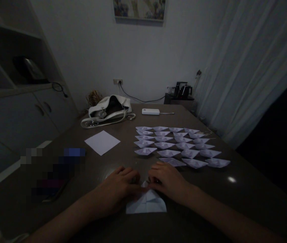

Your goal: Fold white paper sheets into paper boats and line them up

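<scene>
A partly folded sheet of white paper lies on the table in front of me, its straight edge toward me and its peak between my hands. My left hand is closed at the left of the peak, thumb laid over the paper. From the right, my right hand pinches the paper near its tip, fingers curled. The fingertips partly hide the top of the fold. Just beyond my right hand, several folded paper boats stand in rows. A square stack of white paper lies farther left.
A white handbag and a white power bank with a short cable rest at the far end of the brown table. A blurred-out item lies at left. Beyond the table, a kettle stands on a small cabinet.
</scene>
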### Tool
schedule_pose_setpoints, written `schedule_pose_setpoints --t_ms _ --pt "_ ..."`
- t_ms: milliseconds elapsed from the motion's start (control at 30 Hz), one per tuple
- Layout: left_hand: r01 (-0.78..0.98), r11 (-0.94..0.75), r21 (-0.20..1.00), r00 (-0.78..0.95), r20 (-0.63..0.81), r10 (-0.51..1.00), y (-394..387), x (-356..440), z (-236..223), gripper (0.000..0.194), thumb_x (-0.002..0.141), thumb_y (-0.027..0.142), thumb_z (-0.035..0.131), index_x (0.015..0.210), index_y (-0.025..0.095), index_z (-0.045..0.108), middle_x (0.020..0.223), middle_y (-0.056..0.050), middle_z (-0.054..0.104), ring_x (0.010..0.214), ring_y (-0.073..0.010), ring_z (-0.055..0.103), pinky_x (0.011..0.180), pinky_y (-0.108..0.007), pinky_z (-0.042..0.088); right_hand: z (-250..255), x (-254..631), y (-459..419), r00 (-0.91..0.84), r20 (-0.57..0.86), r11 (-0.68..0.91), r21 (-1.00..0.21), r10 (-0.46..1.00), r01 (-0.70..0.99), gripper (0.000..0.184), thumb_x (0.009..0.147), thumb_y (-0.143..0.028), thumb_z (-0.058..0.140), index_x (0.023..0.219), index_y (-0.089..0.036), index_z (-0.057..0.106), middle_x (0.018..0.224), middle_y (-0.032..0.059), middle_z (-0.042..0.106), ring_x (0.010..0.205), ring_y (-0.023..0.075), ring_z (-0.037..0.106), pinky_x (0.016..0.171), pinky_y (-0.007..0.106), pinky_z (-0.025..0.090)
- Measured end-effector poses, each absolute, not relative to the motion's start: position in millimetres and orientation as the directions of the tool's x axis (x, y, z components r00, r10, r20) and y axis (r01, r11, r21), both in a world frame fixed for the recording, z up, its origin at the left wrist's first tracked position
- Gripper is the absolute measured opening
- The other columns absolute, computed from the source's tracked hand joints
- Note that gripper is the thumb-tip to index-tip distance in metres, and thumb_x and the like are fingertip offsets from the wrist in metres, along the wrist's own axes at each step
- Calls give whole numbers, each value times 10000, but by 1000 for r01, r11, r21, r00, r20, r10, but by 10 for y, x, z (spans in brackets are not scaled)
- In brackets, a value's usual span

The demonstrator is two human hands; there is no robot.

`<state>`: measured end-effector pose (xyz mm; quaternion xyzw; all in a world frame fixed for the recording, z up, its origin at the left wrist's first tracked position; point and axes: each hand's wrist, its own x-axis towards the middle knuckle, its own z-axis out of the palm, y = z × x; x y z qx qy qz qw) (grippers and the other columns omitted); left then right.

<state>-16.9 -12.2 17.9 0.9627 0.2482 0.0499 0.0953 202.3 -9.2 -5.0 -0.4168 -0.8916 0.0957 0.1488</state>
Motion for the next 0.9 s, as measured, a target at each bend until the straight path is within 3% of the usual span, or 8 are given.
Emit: schedule_pose_setpoints --t_ms 200,400,500,567,633,733,900 --pt "466 -863 196 872 65 486 -112 -173 165 322 887 161 547 1160 320 609 1017 -40 589 965 -235 554 816 -350 344 57 2212 -276 -630 22 606 -300 777 737 228 708 -257 807 684 -179 593 743 -35 631 778 160 552 688 281 323" --pt "441 -880 178 886 70 458 -131 -157 167 317 902 149 512 1179 277 598 1058 -60 609 970 -233 557 829 -347 371 8 2362 -501 -571 46 544 -374 820 751 177 752 -215 765 706 -179 598 769 -30 642 789 162 563 678 280 344" --pt "411 -892 187 899 79 431 -173 -154 146 360 874 110 524 1203 247 574 1074 -65 624 976 -231 560 852 -347 381 16 2332 -574 -568 99 544 -460 817 702 114 779 -203 736 829 -189 635 890 0 650 863 170 575 735 278 405" --pt "402 -894 201 901 89 425 -202 -155 128 355 874 163 547 1224 227 556 1076 -78 626 971 -241 564 863 -359 391 26 2276 -599 -589 110 554 -512 800 657 242 778 -221 738 997 -198 638 1022 26 646 948 177 578 806 275 438" --pt "403 -883 241 893 107 437 -222 -156 110 384 866 340 597 1226 211 556 1071 -94 620 957 -258 569 857 -373 411 33 2208 -597 -620 81 570 -501 780 652 396 748 -240 768 1111 -199 615 1094 46 639 1000 200 578 855 297 452" --pt "403 -852 333 877 125 464 -238 -159 95 539 798 535 636 1222 210 568 1075 -103 614 955 -269 579 830 -363 447 56 2122 -546 -646 4 577 -452 764 680 419 712 -248 796 1090 -171 631 1056 62 658 968 223 602 810 307 487" --pt "441 -796 415 856 75 512 -262 -168 123 388 827 376 663 1169 203 604 1102 -100 617 952 -241 602 787 -314 483 116 2099 -431 -696 -68 620 -398 714 676 271 729 -229 781 965 -163 664 1011 50 675 912 218 632 766 299 504"
